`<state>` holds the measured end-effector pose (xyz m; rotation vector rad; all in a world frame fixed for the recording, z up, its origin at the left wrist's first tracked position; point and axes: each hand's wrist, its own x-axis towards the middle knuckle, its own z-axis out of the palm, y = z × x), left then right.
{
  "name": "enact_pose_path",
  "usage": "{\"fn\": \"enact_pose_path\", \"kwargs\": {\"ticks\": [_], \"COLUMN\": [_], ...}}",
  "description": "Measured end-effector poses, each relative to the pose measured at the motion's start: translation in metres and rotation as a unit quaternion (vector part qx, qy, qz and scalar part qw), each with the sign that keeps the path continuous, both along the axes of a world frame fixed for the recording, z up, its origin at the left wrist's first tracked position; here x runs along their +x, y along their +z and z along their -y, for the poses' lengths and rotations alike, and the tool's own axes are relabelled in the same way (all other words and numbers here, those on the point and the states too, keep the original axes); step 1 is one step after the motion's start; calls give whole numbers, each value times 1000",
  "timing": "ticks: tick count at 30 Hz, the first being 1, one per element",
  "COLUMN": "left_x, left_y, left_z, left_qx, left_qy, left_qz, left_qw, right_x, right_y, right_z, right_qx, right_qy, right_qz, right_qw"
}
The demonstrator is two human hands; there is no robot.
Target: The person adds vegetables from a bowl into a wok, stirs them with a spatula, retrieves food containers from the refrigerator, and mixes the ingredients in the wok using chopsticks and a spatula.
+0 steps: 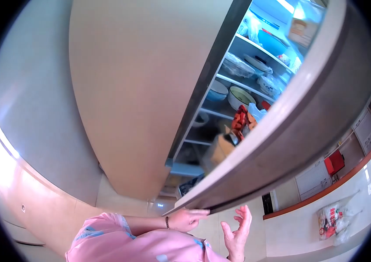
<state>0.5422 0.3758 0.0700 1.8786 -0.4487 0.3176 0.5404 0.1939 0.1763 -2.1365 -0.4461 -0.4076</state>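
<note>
A refrigerator door (299, 118) stands open across the view, its pale edge running down to my hands. My left hand (186, 219), with a dark bracelet at the wrist, is at the door's lower end. Its index finger stretches along the door edge and seems to touch it; the other fingers are partly hidden. Just right of it my right hand (237, 233) is raised with thumb and fingers apart, holding nothing. Inside the lit refrigerator are a green-white bowl (241, 97), a blue bowl (217, 91) and several wrapped dishes. Red packaging (239, 118) shows near the door shelf.
A closed beige refrigerator door (137, 87) fills the left centre beside a grey wall panel (32, 83). At right, a white counter (290, 236) with a brown edge bears a plastic bag with red print (328, 222). Cabinets (312, 179) stand behind it.
</note>
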Motion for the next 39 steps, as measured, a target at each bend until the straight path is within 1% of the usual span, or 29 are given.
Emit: {"fn": "enact_pose_path", "kwargs": {"ticks": [2,3,4,5,7,8,10,12,14,16,18,19,20,22,23,25,26,28,29,30,32,34,36,37,39], "left_x": [-5,-8,-10,-10,-11,-12,-11,-13,-17,-18,-18,-19,-27,-29,-30,-34,-36,-39,-40,-40,-41,-42,-40,-39,-36], "left_y": [-19,-15,-17,-21,-24,-26,-32,-37,-39,-40,-42,-45,-35,-39,-41,-46,-50,-56,-59,-61,-65,-71,-74,-73,-73], "left_z": [2,2,4,5,-1,-2,-3,-1,1,-1,-2,-2,3,3,3,4,5,6,7,6,7,10,11,12,13], "left_qx": [93,98,100,89,81,84,85,101,116,135,157,160,161,171,174,176,175,177,176,179,183,180,176,184,192], "left_qy": [-134,-156,-162,-137,-106,-112,-97,-111,-121,-131,-133,-130,-126,-129,-130,-131,-133,-134,-137,-135,-145,-147,-149,-166,-183], "left_qz": [104,67,63,45,-7,-9,-50,-53,-59,-66,-68,-80,-97,-111,-126,-127,-130,-127,-126,-124,-147,-134,-121,-129,-139], "left_qw": [981,981,980,986,991,990,990,987,984,980,976,975,974,971,968,967,967,967,967,967,961,964,965,960,954], "right_x": [-7,-11,-15,-19,-26,-30,-38,-46,-50,-50,-52,-52,-57,-61,-60,-55,-51,-46,-49,-47,-44,-41,-42,-41,-41], "right_y": [-3,-7,-10,-10,-19,-20,-19,-19,-27,-40,-47,-49,-36,-31,-33,-42,-49,-59,-60,-67,-90,-98,-98,-97,-95], "right_z": [9,14,21,29,38,42,48,54,66,73,75,77,83,86,87,94,100,110,117,123,141,147,148,149,149], "right_qx": [25,57,90,114,121,125,136,180,186,157,162,158,162,57,59,57,60,74,48,51,58,45,103,106,153], "right_qy": [-11,-26,-42,-48,-67,-82,-95,-125,-140,-191,-220,-243,-244,-300,-301,-353,-351,-384,-387,-386,-377,-380,-324,-324,-323], "right_qz": [-9,-2,5,-17,-10,1,-13,-9,-11,39,48,56,52,4,5,21,23,41,22,23,43,54,95,96,56], "right_qw": [1000,998,995,992,990,989,986,976,973,968,961,955,955,952,952,934,934,920,920,921,923,922,936,935,932]}}
